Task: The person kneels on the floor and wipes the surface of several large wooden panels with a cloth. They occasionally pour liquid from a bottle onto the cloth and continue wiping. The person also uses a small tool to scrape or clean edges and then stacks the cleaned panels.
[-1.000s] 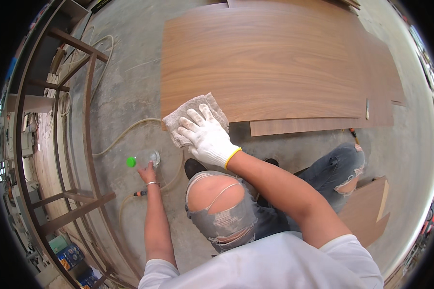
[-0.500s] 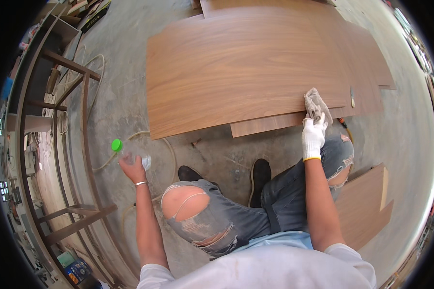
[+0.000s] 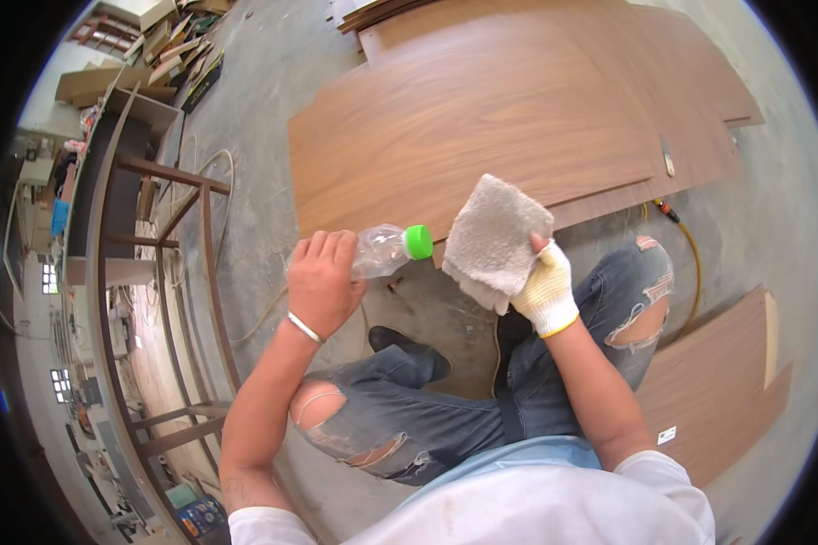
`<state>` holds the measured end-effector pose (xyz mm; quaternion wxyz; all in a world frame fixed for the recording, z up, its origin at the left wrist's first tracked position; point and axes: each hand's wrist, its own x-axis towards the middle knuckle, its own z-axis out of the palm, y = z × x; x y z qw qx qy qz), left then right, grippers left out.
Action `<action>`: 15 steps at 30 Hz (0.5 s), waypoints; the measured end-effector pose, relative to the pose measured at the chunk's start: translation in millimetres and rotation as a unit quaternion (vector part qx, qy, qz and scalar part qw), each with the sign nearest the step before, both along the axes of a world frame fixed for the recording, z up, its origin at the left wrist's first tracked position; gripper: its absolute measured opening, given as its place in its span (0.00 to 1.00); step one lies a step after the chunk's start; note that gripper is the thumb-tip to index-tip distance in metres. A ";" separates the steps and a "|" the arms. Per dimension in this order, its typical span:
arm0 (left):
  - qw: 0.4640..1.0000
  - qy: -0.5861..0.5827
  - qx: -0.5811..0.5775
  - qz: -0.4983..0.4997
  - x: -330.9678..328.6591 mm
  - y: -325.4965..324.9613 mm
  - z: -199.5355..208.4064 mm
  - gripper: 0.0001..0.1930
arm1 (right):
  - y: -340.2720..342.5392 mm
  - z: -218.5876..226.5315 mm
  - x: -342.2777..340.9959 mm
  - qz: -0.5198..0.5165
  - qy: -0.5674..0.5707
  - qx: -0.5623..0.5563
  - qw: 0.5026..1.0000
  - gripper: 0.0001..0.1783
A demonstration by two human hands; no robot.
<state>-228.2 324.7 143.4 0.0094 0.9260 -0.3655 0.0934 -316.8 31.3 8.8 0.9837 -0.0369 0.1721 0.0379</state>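
Left hand (image 3: 323,282) grips a clear bottle (image 3: 386,250), tilted toward a grey cloth (image 3: 493,238) pinched in the gloved right hand (image 3: 545,291), above wood panels (image 3: 482,127)

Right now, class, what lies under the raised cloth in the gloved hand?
Beneath the cloth show the edge of the wood panel and bare concrete floor. The right hand holds it from below; whatever it covers stays hidden.

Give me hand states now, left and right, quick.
Left hand: closed around a clear plastic bottle with a green cap, held on its side.
Right hand: gloved, closed on a grey cloth, held up off the wood panel.
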 end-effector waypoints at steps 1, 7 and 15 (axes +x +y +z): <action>1.000 0.004 0.020 -0.005 0.0 -7.8 1.2 0.32 | 2.8 0.9 -2.9 0.019 -0.021 -0.004 1.000 0.30; 0.986 -0.049 0.158 -0.033 1.6 -51.4 11.6 0.24 | 7.5 -4.4 -9.9 0.071 -0.020 0.002 0.997 0.30; 0.983 -0.024 0.176 -0.044 -1.0 -86.2 23.4 0.17 | 14.1 -8.1 -9.7 0.050 -0.025 -0.059 0.997 0.27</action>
